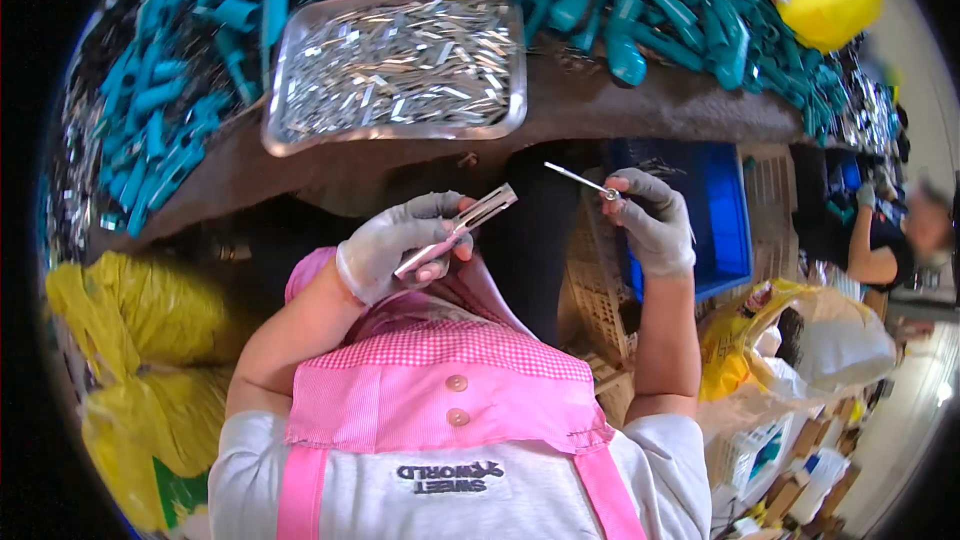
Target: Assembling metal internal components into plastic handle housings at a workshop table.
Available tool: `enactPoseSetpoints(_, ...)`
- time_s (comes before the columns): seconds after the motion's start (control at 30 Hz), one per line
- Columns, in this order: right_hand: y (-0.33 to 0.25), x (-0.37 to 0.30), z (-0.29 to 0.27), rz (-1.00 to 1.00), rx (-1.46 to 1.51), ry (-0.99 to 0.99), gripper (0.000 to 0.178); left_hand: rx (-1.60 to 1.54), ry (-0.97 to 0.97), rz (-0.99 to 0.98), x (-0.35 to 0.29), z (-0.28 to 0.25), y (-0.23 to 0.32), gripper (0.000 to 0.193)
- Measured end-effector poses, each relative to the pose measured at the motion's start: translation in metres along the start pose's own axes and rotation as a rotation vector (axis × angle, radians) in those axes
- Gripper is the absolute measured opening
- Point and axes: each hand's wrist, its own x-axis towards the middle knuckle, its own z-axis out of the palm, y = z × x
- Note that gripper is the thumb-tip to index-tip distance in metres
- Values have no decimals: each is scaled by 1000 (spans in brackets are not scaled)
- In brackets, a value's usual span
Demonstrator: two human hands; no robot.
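Note:
My left hand [385,248], in a pale glove that leaves fingertips bare, is closed on a long flat metal piece [488,208] with a lengthwise slot near its far end. The piece tilts up to the right, above my lap. To its right, my gloved right hand [655,230] pinches a thin metal strip [574,176] near a small round end; the strip points left toward the slotted piece, apart from it. Beyond both hands a clear plastic tray [400,137] holds a heap of small flat metal strips at the bench edge.
Teal plastic handles [625,50] lie heaped across the bench [640,105], with a yellow bag [825,0] at far right. A blue crate [735,225] stands beyond my right hand. Yellow sacks [140,340] sit at left, plastic bags [840,350] at right. Another person [885,240] is at far right.

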Motion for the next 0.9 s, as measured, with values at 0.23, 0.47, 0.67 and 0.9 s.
enactPoseSetpoints(0.23, -38, 23, 39, -104, -415, -295, 18, 144, 95, 29, -58, -16, 8, 39)
enactPoseSetpoints(0.47, -45, 31, 102, -102, -675, -565, 17, 276, 12, 8, -66, -27, 1, 39)
enactPoseSetpoints(0.67, -35, 27, 112, 152, -398, -581, 17, 219, -45, -67, -71, -38, 1, 44)
enactPoseSetpoints(0.9, -36, 21, 112, 30, -499, -560, 14, 174, -73, -127, -67, -40, -4, 44)
